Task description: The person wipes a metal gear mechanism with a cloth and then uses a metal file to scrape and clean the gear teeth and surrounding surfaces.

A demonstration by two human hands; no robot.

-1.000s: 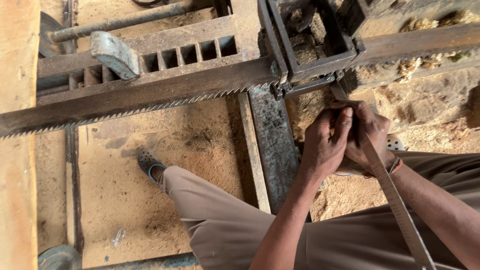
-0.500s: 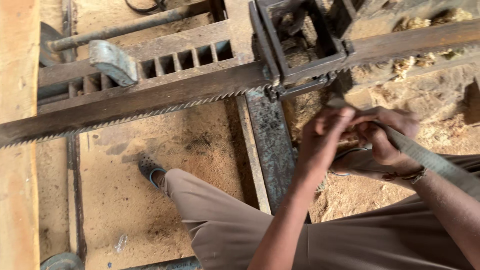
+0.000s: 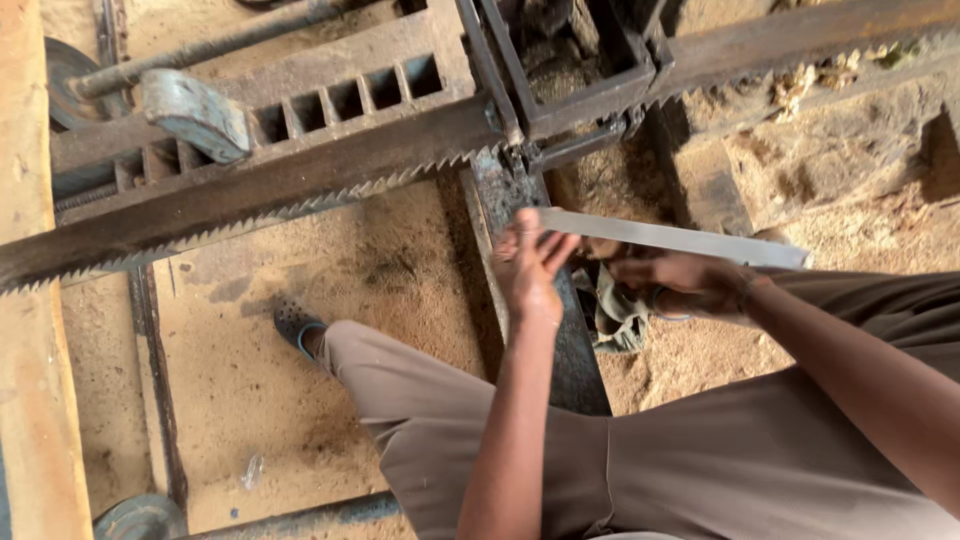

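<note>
**A:** What differs from half a second ago?

**B:** The flat metal file (image 3: 680, 240) now lies almost level, running from the left hand (image 3: 530, 270) out to the right past the right hand (image 3: 675, 285). Earlier it slanted steeply down toward the lower right. The left hand has opened too: before, both hands were bunched together around the file's end.

**A:** Going left to right, what is there?

**B:** At far left, a pale wooden plank (image 3: 30, 300) along the edge. Next, the long toothed saw blade (image 3: 250, 205) crosses the view on a slant, teeth pointing down, over a sawdust-covered floor (image 3: 300, 400). A dark shoe (image 3: 295, 325) rests on that sawdust. Then the left hand, fingers spread, its fingertips touching the near end of the file. The right hand is closed around the file further along, with a crumpled cloth (image 3: 620, 315) just below it.

**A:** How does the file look?

**B:** Long, narrow, flat, grey and dull, with a straight edge. It sits above the person's lap, just below the saw frame.
</note>
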